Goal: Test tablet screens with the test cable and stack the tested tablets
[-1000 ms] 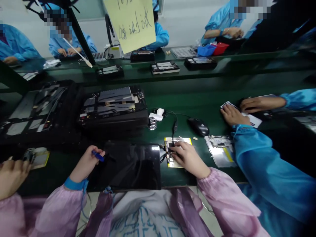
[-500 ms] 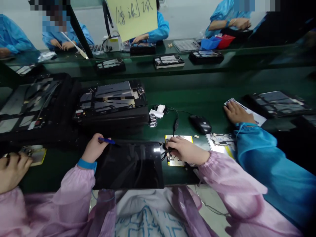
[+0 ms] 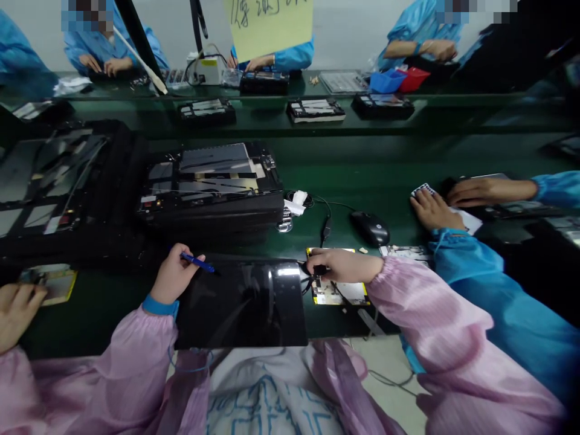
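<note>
A blue pen (image 3: pixel 197 262) is held in my closed left hand (image 3: pixel 174 275), its tip over the upper left corner of a glossy black screen panel (image 3: pixel 235 308). The panel lies flat at the bench's front edge. At its right edge, my right hand (image 3: pixel 342 266) pinches a black cable (image 3: pixel 307 284); the fingers partly hide the held end. Beneath that hand lies a flat, yellow-edged battery (image 3: pixel 360 294) with a circuit board on it.
Stacks of opened tablets (image 3: pixel 208 181) stand behind my left hand. A black mouse (image 3: pixel 370 228) lies behind my right hand. A co-worker's blue sleeve (image 3: pixel 471 272) reaches in on the right; another person's hand (image 3: pixel 18 308) is at far left. Several opened devices line the shelf.
The view has shifted slightly. My hands stay at the panel, the left with the pen, the right at the cable. Another person's hand has come in at the right over a device.
</note>
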Action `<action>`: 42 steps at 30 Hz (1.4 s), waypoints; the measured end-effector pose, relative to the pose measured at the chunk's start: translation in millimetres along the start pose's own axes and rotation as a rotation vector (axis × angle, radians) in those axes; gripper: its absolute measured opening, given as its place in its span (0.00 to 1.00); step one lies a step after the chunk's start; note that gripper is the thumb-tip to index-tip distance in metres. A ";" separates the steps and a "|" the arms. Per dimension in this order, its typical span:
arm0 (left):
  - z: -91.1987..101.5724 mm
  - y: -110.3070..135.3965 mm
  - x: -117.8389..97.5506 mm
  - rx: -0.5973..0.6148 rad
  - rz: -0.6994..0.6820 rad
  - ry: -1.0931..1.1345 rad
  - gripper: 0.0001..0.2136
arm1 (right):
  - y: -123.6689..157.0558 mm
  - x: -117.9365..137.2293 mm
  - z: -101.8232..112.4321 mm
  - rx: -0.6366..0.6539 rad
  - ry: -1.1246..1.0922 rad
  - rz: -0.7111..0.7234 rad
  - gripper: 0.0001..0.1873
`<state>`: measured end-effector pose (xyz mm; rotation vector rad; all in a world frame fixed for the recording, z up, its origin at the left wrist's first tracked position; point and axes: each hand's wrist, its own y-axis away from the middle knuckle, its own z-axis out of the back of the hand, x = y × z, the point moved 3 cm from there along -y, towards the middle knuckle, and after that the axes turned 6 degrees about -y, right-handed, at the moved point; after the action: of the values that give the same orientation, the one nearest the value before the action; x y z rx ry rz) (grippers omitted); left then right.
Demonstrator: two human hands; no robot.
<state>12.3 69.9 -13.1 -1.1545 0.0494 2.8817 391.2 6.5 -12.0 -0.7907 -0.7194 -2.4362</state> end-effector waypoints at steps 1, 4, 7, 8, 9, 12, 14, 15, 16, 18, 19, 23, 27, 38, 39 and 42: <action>0.4 0.5 0.0 0.001 -0.001 0.002 0.17 | -0.8 0.4 -0.2 -0.002 -0.012 -0.001 0.16; 1.8 2.2 0.1 -0.001 0.001 -0.002 0.17 | -2.3 2.0 -1.2 -0.048 -0.020 -0.001 0.17; 3.1 3.5 -0.6 -0.004 -0.002 -0.020 0.17 | 0.3 1.9 -4.3 -0.119 -0.013 -0.013 0.16; 3.4 3.7 -0.7 -0.005 -0.003 -0.022 0.17 | 2.6 1.6 -6.4 -0.147 -0.010 -0.021 0.15; 3.7 3.9 -0.7 -0.006 -0.001 -0.021 0.17 | 5.6 1.3 -9.3 -0.185 -0.009 -0.032 0.14; 4.2 4.1 0.7 -0.006 0.012 -0.011 0.18 | 17.9 1.5 -25.3 -0.332 -0.006 -0.091 0.10; 4.3 4.3 1.7 -0.010 0.013 -0.016 0.18 | 26.5 4.2 -39.9 -0.521 0.001 -0.131 0.07; 4.4 4.7 1.9 -0.017 0.011 -0.021 0.18 | 30.6 6.4 -47.4 -0.647 0.010 -0.147 0.08; 4.6 5.2 1.7 -0.027 0.009 -0.026 0.18 | 34.1 9.2 -54.7 -0.776 0.023 -0.160 0.09; 4.8 7.0 0.2 -0.048 0.005 -0.030 0.18 | 38.0 15.2 -68.0 -0.974 0.049 -0.185 0.11; 5.1 8.3 -1.1 -0.060 0.006 -0.032 0.17 | 37.9 17.8 -73.4 -1.020 0.059 -0.201 0.11; 6.4 15.3 -8.5 -0.070 0.007 -0.045 0.16 | 32.2 24.4 -81.5 -1.084 0.070 -0.278 0.11; 8.9 22.7 -14.8 -0.060 0.002 -0.093 0.14 | 27.8 26.1 -79.5 -1.098 0.066 -0.343 0.09; 20.0 36.2 -25.4 0.052 0.031 -0.258 0.14 | 24.3 30.8 -78.5 -1.091 0.043 -0.393 0.08; 21.7 37.3 -27.6 0.062 0.038 -0.268 0.14 | 26.3 33.5 -77.2 -1.094 0.039 -0.385 0.08; 26.1 43.1 -33.9 0.078 0.034 -0.283 0.13 | 38.3 48.6 -74.2 -1.177 0.037 -0.387 0.08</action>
<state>16.8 27.2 29.8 -0.7318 0.1716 3.0112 349.5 -80.2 -20.0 -1.0351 0.7803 -3.1283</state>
